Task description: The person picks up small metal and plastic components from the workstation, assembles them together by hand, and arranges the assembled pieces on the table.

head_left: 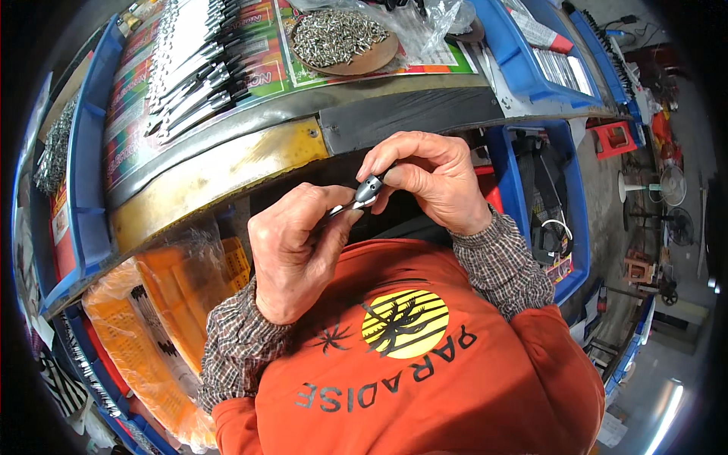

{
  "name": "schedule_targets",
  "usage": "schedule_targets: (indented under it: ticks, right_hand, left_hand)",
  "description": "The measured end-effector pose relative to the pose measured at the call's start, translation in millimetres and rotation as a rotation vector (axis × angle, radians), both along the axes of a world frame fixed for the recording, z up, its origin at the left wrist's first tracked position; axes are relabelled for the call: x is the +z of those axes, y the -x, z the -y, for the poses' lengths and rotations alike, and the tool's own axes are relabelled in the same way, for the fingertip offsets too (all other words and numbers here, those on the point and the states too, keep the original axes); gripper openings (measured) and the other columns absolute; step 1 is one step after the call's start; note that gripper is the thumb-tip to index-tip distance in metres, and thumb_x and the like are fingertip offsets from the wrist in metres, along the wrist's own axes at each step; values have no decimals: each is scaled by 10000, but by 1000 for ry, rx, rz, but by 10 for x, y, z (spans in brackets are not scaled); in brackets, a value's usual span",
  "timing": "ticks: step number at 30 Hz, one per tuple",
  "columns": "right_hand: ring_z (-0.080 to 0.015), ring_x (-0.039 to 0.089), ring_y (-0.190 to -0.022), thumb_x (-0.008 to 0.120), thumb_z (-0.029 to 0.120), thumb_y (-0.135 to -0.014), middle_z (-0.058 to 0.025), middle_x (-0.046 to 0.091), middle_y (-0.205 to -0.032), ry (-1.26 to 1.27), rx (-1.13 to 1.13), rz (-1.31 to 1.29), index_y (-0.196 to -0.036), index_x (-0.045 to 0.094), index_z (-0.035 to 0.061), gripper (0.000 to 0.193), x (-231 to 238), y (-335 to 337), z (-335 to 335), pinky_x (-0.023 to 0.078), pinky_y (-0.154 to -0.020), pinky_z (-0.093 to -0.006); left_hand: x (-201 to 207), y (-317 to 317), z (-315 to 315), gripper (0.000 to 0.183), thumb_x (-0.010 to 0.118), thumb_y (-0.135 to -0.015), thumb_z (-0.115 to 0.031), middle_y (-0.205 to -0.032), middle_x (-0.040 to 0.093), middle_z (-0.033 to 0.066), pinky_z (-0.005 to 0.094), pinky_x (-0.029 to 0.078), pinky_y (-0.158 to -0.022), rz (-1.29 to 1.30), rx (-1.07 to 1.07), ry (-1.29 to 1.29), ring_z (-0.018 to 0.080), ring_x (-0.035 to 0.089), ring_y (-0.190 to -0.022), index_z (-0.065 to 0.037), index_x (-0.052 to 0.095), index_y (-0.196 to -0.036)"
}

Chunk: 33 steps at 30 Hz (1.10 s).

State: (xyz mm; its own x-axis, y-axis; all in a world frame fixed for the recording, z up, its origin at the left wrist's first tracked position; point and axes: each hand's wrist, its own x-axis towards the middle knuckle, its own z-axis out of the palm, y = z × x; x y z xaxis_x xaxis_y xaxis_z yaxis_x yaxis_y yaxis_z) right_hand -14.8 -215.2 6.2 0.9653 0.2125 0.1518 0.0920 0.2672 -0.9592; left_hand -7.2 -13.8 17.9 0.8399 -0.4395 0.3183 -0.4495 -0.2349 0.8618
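Observation:
In front of my chest, both hands are closed on a small dark grey metal tool part (368,188) with little round holes and a pale, shiny strip along its lower side. My left hand (296,243) pinches its lower left end between thumb and forefinger. At the upper right end, the thumb and fingers of my right hand (432,178) grip it. The fingers cover much of the piece, so its exact kind cannot be made out.
Beyond my hands runs the bench edge (220,174). On the bench lie a row of black-and-silver tools (201,83) and a brown dish (371,62) heaped with small metal pins. Blue bins (83,167) stand left and right; an orange crate (163,296) sits low at left.

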Motion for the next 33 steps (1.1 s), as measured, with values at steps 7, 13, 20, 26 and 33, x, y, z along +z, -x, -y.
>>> schedule_targets:
  ticks: [7,13,20,26,33]
  right_hand:
    - [-187,677,-739,603,23,-891,-116,662,-902,-102,76,-58,-959,650,-40,104,-163,3,9,588,-635,-285]
    - [-183,677,-756,624,19,-877,-116,662,-907,-78,100,-51,-967,645,-40,110,-204,37,46,586,-634,-286]
    - [-135,653,-742,678,14,-838,-69,643,-905,257,140,11,-1018,639,-33,190,-19,44,108,549,-678,-234]
    - [-128,653,-737,744,88,-785,-90,666,-855,577,159,139,-962,660,-20,224,8,55,92,525,-615,-237]
    - [-146,639,-671,705,91,-818,-93,646,-837,669,82,323,-988,629,-19,216,-131,144,60,497,-569,-251]
  left_hand:
    - [-77,33,19,164,687,-735,63,-715,611,98,293,461,-542,53,-8,33,220,598,-602,-19,650,-871]
    - [-131,76,25,177,689,-727,65,-715,609,101,299,464,-542,43,-28,55,228,605,-610,-24,651,-876]
    - [-192,42,15,192,694,-718,59,-698,590,98,313,456,-532,74,-30,-7,238,597,-603,-34,653,-881]
    - [-235,97,7,211,696,-701,60,-694,577,98,325,450,-527,57,-34,-34,255,582,-597,-31,647,-884]
    - [-327,149,23,222,692,-693,64,-697,567,93,333,450,-525,95,-7,-47,261,568,-589,-33,634,-884]
